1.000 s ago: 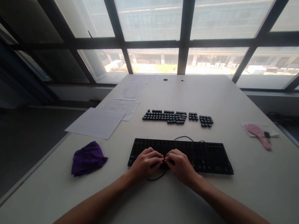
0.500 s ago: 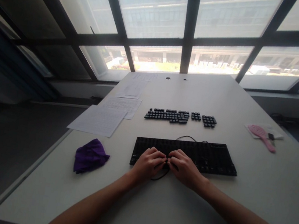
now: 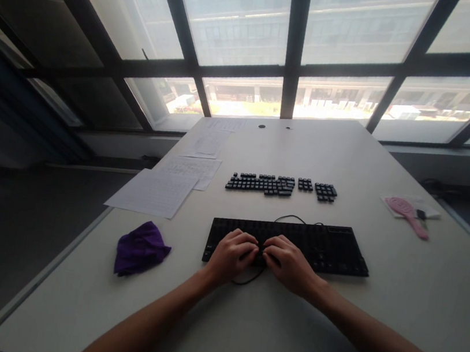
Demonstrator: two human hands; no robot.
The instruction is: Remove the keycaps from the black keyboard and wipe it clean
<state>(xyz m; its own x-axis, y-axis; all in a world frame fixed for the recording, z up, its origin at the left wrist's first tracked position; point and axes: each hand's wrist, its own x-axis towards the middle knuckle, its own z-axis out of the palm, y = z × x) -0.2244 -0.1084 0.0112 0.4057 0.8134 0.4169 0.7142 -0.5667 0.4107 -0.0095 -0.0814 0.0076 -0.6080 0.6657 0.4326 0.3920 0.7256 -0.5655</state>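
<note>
A black keyboard (image 3: 321, 249) lies on the white table (image 3: 274, 333) in front of me. My left hand (image 3: 230, 254) and my right hand (image 3: 288, 262) rest side by side over its front edge, fingers curled and fingertips meeting over something small and dark that I cannot make out. A thin black loop of wire (image 3: 246, 281) shows below the hands. Beyond the keyboard, several loose black keycaps (image 3: 280, 185) lie laid out in rows.
A crumpled purple cloth (image 3: 141, 247) lies left of the keyboard. Printed paper sheets (image 3: 154, 191) sit at the table's left edge. A pink brush (image 3: 407, 213) lies on white paper at the right. Large windows stand behind the table.
Both hands stay together at the keyboard's front edge. Only the view shifts slightly.
</note>
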